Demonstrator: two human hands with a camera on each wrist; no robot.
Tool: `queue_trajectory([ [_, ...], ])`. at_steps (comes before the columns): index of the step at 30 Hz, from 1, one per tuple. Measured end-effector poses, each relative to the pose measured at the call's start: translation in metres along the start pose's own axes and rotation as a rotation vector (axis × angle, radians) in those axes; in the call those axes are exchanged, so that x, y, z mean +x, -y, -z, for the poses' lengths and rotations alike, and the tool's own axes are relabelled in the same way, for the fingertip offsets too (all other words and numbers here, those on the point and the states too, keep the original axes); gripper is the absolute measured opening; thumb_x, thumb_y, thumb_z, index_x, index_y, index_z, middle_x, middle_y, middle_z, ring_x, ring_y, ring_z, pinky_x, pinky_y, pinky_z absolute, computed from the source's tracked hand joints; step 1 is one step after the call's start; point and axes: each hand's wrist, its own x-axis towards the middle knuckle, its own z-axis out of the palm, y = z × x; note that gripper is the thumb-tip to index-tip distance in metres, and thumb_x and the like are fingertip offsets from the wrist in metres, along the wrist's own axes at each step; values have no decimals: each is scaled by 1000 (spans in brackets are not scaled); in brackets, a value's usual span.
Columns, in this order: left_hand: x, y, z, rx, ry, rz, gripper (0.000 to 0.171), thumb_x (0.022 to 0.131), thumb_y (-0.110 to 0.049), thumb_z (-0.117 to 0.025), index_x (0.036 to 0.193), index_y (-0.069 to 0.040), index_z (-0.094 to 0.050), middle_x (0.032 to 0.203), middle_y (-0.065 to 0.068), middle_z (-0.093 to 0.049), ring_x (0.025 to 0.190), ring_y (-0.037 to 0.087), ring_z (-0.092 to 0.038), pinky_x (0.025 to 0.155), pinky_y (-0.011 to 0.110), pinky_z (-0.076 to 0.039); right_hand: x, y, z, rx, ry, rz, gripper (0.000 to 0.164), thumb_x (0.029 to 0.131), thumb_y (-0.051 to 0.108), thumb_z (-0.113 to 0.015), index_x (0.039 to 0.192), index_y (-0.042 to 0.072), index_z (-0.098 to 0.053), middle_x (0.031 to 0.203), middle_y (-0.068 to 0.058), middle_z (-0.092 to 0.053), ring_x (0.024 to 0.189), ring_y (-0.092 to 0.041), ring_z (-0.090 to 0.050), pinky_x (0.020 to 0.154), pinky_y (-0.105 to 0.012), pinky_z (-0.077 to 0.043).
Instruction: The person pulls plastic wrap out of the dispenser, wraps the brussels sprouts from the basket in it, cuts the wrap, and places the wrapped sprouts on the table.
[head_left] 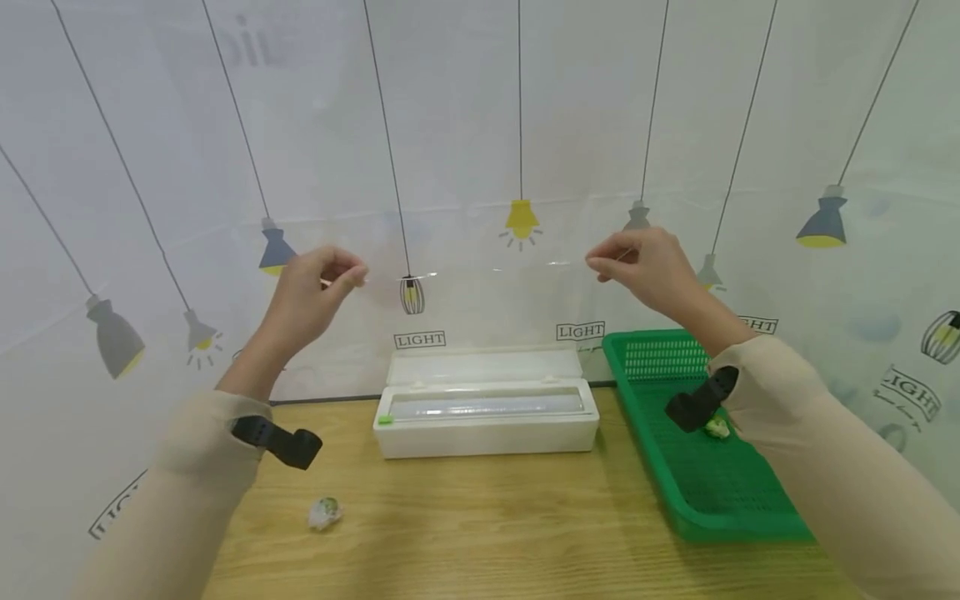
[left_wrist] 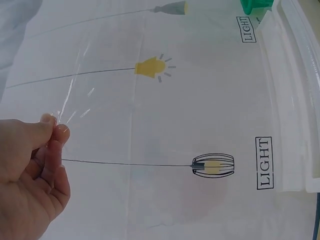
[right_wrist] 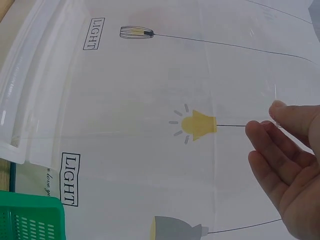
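A sheet of clear plastic wrap [left_wrist: 75, 95] stretches between my two raised hands, showing mostly as thin glints. My left hand [head_left: 303, 292] pinches one corner between thumb and fingertips. At the other side my right hand [head_left: 648, 271] pinches the opposite corner with thumb and forefinger, its other fingers loosely bent. Below stands a white wrap dispenser box [head_left: 487, 437] with its lid [head_left: 483, 365] tipped back. A roll of wrap [head_left: 487, 407] lies inside it, and a green slider [head_left: 385, 419] sits at its left end.
On the wooden table at left lies a small plastic-wrapped bundle [head_left: 325, 514] with something green inside. A green plastic basket [head_left: 660, 467] stands at right, partly behind my right forearm, holding a pale green vegetable piece [head_left: 717, 427]. A lamp-printed white sheet [head_left: 450, 108] hangs behind the table.
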Motion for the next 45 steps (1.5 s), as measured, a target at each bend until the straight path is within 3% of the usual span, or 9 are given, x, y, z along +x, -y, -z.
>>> queue_trajectory([
  [6, -12, -7, 3, 1, 2, -54, 24, 94, -22, -51, 99, 1, -59, 90, 12, -62, 81, 21, -56, 68, 33, -44, -9, 3, 5, 8, 7, 26, 18, 89, 17, -61, 99, 3, -68, 84, -11, -67, 75, -19, -62, 71, -36, -47],
  [13, -23, -12, 2, 10, -35, -70, 18, 93, -16, -54, 96, 0, -60, 86, 10, -63, 79, 20, -57, 70, 33, -45, -19, 6, 9, -6, 20, 86, 19, 89, 15, -60, 99, 0, -67, 86, -12, -66, 77, -22, -62, 74, -35, -48],
  [22, -28, -22, 4, 9, -110, -103, 17, 91, -17, -56, 93, 0, -61, 83, 11, -65, 75, 16, -55, 59, 18, -40, -25, 8, 14, -26, -29, 94, 14, 88, 11, -62, 97, 2, -68, 86, -9, -66, 75, -18, -63, 68, -12, -43],
  [35, -52, -31, 11, 0, -106, -153, 16, 92, -16, -56, 93, -2, -61, 81, 5, -63, 73, 11, -51, 63, 20, -40, -47, 15, 24, 11, -19, 196, 11, 86, 5, -62, 96, 2, -68, 82, -8, -66, 70, -1, -60, 69, -12, -44],
  [45, -82, -38, 11, 1, -127, -189, 5, 88, -8, -60, 90, -4, -62, 78, -1, -62, 67, 7, -50, 62, 17, -39, -76, 20, 31, -85, -32, 296, 13, 81, 0, -67, 91, 7, -69, 82, 2, -64, 74, 1, -60, 67, -11, -45],
])
